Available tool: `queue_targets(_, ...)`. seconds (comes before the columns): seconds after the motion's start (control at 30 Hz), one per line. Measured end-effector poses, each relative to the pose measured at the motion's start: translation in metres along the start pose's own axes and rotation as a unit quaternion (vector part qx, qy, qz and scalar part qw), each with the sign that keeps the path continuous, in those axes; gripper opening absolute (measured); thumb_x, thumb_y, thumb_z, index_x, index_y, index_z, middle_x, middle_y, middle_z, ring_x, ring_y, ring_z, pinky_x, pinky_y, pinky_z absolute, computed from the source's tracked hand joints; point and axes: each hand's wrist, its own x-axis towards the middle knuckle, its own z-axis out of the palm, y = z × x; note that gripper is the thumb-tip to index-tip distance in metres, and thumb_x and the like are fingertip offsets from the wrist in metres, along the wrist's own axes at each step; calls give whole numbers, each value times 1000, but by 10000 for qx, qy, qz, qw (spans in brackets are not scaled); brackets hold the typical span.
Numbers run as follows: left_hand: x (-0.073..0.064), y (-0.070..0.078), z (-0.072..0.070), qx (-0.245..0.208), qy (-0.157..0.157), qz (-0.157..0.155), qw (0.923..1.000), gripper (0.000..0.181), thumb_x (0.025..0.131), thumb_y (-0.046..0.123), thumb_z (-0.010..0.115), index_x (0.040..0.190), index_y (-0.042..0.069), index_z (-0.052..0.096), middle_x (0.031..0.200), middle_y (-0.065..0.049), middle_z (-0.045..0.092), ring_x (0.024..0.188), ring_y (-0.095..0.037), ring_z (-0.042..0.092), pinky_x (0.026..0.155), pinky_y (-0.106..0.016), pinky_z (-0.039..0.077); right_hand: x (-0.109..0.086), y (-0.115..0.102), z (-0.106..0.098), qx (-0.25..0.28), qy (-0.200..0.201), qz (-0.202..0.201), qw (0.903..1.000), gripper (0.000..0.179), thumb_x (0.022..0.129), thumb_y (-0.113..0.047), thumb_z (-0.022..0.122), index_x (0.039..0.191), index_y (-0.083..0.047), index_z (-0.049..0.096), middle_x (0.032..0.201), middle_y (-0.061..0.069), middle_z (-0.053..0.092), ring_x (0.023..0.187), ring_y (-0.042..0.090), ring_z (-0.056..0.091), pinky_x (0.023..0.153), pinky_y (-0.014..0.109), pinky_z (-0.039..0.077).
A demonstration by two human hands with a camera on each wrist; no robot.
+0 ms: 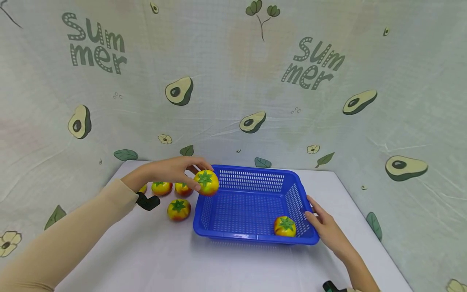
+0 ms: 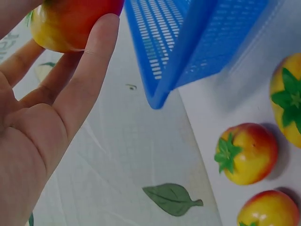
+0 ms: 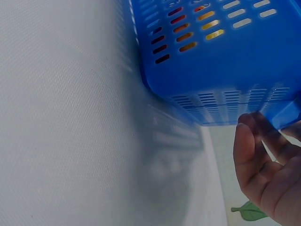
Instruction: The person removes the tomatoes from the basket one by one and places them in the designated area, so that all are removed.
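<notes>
My left hand [image 1: 175, 168] pinches one tomato-like fruit [image 1: 208, 187] by the blue basket's [image 1: 262, 238] left rim, my right hand [image 1: 328, 231] grips the opposite edge, and I'd do best to clear the rim fully and release low, so it doesn't roll.

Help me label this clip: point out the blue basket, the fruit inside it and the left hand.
Blue basket [image 1: 244, 211]: head view, on its mesh floor.
Fruit inside it [image 1: 285, 224]: head view, its green leafy top.
Left hand [image 1: 176, 168]: head view, back of the hand.
</notes>
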Motion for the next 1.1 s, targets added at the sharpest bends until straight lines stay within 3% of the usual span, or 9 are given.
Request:
queue_targets(0.23, -23, -19, -3, -22, 326, -260, 9991, 59, 95, 37, 81, 148, 28, 58, 146, -4, 59, 137, -36, 53, 111, -56, 50, 1, 1, 0, -48, -40, 14, 10000, 72, 113, -40, 50, 172, -16, 16, 149, 24, 49, 115, 28, 63, 91, 34, 62)
queue_targets(0.37, -39, -31, -3, 49, 538, -387, 9978, 60, 93, 40, 82, 147, 29, 58, 145, -4, 60, 137, -38, 55, 113, -61, 47, 2, 1, 0, -34, -32, 11, 10000, 72, 113, -40, 51, 172, -16, 17, 148, 23, 50, 113, 27, 63, 89, 31, 61)
queue_targets(0.53, -57, -48, -1, 60, 788, -531, 9955, 59, 92, 41, 84, 145, 31, 60, 144, -4, 61, 135, -36, 57, 111, -58, 50, 2, 0, 0, -1, -20, -8, 10000, 72, 113, -40, 51, 172, -15, 17, 146, 22, 50, 110, 25, 62, 83, 25, 58)
queue_targets(0.77, -79, -68, 5, -122, 1089, -888, 9900, 59, 92, 40, 83, 145, 28, 61, 146, -10, 60, 133, -41, 56, 105, -60, 53, 1, 0, -2, -28, -31, 44, 10000, 73, 113, -42, 50, 172, -15, 15, 148, 24, 49, 114, 27, 62, 88, 31, 60)
queue_targets(1.1, -98, -93, 14, -345, 1349, -1080, 9843, 56, 94, 38, 82, 144, 25, 62, 147, -12, 58, 125, -35, 60, 94, -48, 60, 1, -1, 0, -12, -45, 68, 10000, 72, 113, -40, 50, 172, -16, 16, 148, 24, 49, 115, 28, 61, 89, 30, 59)
